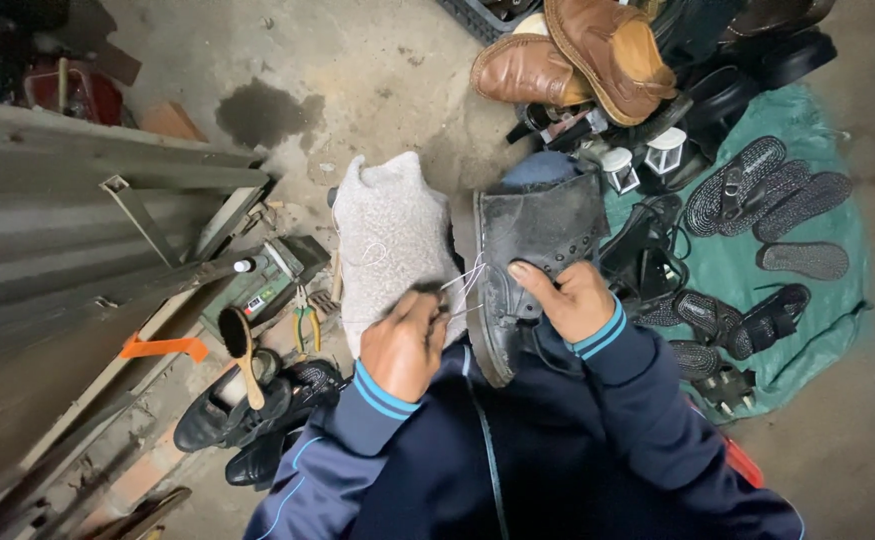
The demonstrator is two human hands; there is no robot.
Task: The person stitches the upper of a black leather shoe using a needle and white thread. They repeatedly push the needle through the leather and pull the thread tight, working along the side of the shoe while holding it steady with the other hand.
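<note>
The right hand (574, 300) is gripping the upper of the grey boot (532, 270), thumb pressing the leather. The left hand (404, 340) is pinching white thread (465, 280) beside the sole, apparently with a small tool. The boot is resting on the lap against grey cloth (389, 240). Sandals (757, 190) are lying on a green sheet (807, 130).

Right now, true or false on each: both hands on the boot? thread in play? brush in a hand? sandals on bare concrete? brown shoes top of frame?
1. The right hand grips the black boot. True.
2. The left hand pinches pale thread running to the boot. True.
3. The wooden-handled brush is held in a hand. False: it lies on the black shoes at lower left.
4. The black sandals lie on bare concrete. False: they lie on a green sheet.
5. Brown leather shoes are piled at the top. True.
</note>
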